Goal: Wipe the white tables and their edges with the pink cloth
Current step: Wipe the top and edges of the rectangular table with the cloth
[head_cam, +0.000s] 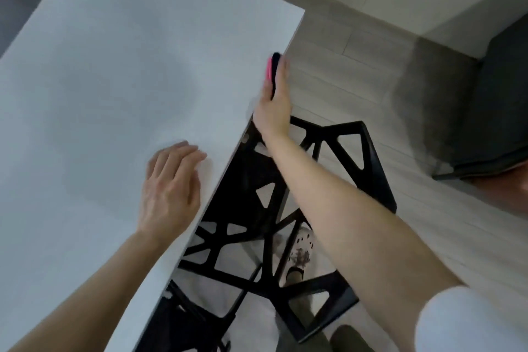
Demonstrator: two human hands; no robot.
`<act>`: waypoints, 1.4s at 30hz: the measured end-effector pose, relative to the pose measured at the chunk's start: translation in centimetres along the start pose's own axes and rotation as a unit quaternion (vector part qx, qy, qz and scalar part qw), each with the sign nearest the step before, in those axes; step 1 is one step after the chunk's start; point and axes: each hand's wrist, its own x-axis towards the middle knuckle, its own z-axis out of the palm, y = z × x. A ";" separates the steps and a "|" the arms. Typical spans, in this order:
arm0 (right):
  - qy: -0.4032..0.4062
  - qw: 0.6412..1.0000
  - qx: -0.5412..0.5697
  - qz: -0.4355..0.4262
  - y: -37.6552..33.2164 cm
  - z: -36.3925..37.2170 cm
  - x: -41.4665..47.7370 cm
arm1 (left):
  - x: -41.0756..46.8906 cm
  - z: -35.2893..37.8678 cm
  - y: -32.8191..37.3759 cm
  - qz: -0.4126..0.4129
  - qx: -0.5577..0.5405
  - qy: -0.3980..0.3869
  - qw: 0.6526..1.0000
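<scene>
One pink cloth (269,70), smooth flat white table (114,66)

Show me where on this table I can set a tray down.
The white table is bare left of and beyond the left hand. It is crowded along its right edge: the right hand presses the pink cloth there, with the black chair below.

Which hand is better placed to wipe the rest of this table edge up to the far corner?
Right. The right hand presses the pink cloth against the side edge of the white table, partway toward the far corner. The left hand lies flat on the tabletop, holding nothing.
</scene>
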 end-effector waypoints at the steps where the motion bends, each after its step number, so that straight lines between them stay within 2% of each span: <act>1: 0.021 1.000 -0.001 0.008 -0.1 0.2 1.5 | -2.1 -0.5 -0.6 0.001 0.009 -0.014 1.000; 3: 0.037 0.999 0.015 0.013 -0.4 1.1 -0.5 | -5.6 -1.6 -1.8 -0.007 0.032 -0.036 0.999; 5: 0.027 0.999 0.035 0.010 -0.3 2.2 -8.1 | -8.1 -2.5 -2.7 -0.010 0.056 -0.063 0.996; 9: -0.102 0.994 0.041 0.006 0.1 1.7 -24.5 | -9.7 -2.7 -3.7 -0.003 0.049 -0.078 0.996; 11: -0.100 0.994 0.042 0.004 0.4 1.5 -23.9 | -9.4 -2.5 -3.7 -0.009 0.049 -0.067 0.997; 15: 0.002 1.000 0.006 0.026 1.3 2.2 -11.0 | -9.5 -2.4 -3.5 -0.002 0.049 -0.042 0.998; 17: 0.042 0.998 0.007 0.038 1.2 3.0 -8.4 | -9.4 -2.3 -3.7 0.001 0.050 -0.034 0.998; 20: 0.053 0.998 0.024 0.024 0.6 4.6 -16.7 | -9.3 -2.3 -3.6 -0.002 0.040 -0.020 0.999; 22: -0.012 0.999 0.039 0.011 0.5 5.0 -26.1 | -9.3 -2.3 -3.5 -0.004 0.040 -0.015 0.999; 24: -0.067 0.997 0.044 0.012 0.5 4.3 -31.5 | -9.4 -2.2 -3.5 -0.003 0.044 -0.019 0.999; 26: -0.060 0.998 0.033 0.013 0.9 3.9 -29.5 | -9.5 -2.0 -3.7 -0.002 0.048 -0.019 0.999; 31: 0.015 0.999 0.022 0.034 1.1 3.8 -17.9 | -9.6 -1.8 -3.6 0.001 0.039 -0.002 0.999; 34: 0.040 0.998 0.040 0.023 0.7 5.4 -23.9 | -9.5 -2.0 -3.6 0.002 0.037 -0.003 0.999; 38: -0.054 0.995 0.076 -0.018 2.2 4.7 -35.2 | -9.7 -1.9 -3.8 0.003 0.034 -0.006 0.999; 42: -0.015 0.999 0.052 0.002 2.6 3.7 -25.5 | -9.7 -1.8 -4.1 0.010 0.025 -0.001 1.000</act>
